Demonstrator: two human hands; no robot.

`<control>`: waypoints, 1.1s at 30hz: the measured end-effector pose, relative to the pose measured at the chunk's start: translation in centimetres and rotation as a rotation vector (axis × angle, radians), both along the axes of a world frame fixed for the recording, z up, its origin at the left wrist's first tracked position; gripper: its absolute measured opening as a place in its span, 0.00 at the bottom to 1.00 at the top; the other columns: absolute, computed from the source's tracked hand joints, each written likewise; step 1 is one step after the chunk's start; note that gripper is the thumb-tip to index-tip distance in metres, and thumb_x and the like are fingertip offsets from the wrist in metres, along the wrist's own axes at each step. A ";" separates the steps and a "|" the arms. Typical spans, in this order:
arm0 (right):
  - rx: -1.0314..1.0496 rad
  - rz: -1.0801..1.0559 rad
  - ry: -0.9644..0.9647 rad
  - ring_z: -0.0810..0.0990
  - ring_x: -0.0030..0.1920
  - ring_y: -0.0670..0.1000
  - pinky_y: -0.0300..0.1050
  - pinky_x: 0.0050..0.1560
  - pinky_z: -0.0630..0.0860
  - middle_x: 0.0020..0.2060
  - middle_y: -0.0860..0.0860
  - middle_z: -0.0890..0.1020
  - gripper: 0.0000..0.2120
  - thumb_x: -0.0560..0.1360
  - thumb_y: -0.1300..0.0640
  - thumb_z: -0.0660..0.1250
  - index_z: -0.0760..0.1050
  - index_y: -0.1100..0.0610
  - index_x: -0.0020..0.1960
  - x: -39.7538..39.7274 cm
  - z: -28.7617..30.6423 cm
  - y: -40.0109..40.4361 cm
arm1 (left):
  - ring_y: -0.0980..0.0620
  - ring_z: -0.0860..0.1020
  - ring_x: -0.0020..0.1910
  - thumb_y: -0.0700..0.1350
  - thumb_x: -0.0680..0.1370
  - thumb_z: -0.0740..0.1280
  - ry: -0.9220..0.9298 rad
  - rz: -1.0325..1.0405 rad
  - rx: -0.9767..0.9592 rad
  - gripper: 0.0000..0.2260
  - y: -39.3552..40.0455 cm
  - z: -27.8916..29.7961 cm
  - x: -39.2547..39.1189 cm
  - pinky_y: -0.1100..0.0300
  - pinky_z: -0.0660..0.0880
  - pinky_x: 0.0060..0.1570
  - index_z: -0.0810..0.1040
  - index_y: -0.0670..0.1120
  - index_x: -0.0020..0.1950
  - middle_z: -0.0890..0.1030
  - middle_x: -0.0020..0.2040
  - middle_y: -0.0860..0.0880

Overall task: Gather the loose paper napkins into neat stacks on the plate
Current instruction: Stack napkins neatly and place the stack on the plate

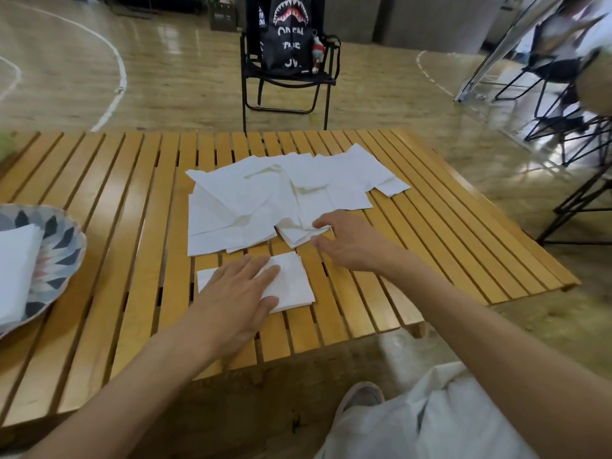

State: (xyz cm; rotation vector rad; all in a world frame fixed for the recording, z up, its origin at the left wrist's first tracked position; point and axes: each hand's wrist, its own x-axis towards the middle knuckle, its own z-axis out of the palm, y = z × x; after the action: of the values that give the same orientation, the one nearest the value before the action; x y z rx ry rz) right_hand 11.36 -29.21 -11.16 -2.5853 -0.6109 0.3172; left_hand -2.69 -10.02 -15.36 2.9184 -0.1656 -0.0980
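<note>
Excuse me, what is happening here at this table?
A person is tidying paper napkins on a slatted wooden table. The left hand rests flat on a small folded stack, while the right hand pinches a napkin at the edge of the loose pile. A patterned plate at the left already holds some stacked napkins.
</note>
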 end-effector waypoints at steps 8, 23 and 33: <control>-0.006 -0.263 -0.145 0.77 0.58 0.56 0.48 0.55 0.74 0.61 0.57 0.79 0.16 0.80 0.54 0.65 0.75 0.64 0.63 8.4 -1.4 -1.7 | 0.52 0.45 0.80 0.55 0.84 0.52 0.043 -0.034 0.004 0.25 -0.6 -0.5 0.7 0.54 0.45 0.77 0.48 0.55 0.80 0.48 0.81 0.54; -0.177 -0.290 -0.354 0.79 0.47 0.58 0.51 0.45 0.76 0.45 0.56 0.80 0.10 0.79 0.53 0.60 0.73 0.60 0.48 9.0 -2.0 0.4 | 0.53 0.47 0.79 0.56 0.84 0.53 0.016 -0.013 -0.005 0.25 0.3 -0.8 0.1 0.55 0.45 0.75 0.50 0.56 0.80 0.50 0.81 0.55; 0.193 -0.306 -0.511 0.78 0.45 0.53 0.53 0.46 0.77 0.43 0.52 0.80 0.10 0.82 0.57 0.59 0.77 0.59 0.52 2.6 6.0 -1.0 | 0.53 0.49 0.79 0.56 0.84 0.55 0.021 -0.015 -0.032 0.25 0.8 -0.3 -0.5 0.55 0.47 0.76 0.53 0.56 0.80 0.53 0.81 0.55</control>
State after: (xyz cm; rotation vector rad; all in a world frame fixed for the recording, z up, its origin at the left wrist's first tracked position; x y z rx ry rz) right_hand 14.00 -30.21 -5.18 -2.5193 -0.3737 -0.4918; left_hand -3.20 -9.25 -15.66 2.8838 -0.1847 -0.1268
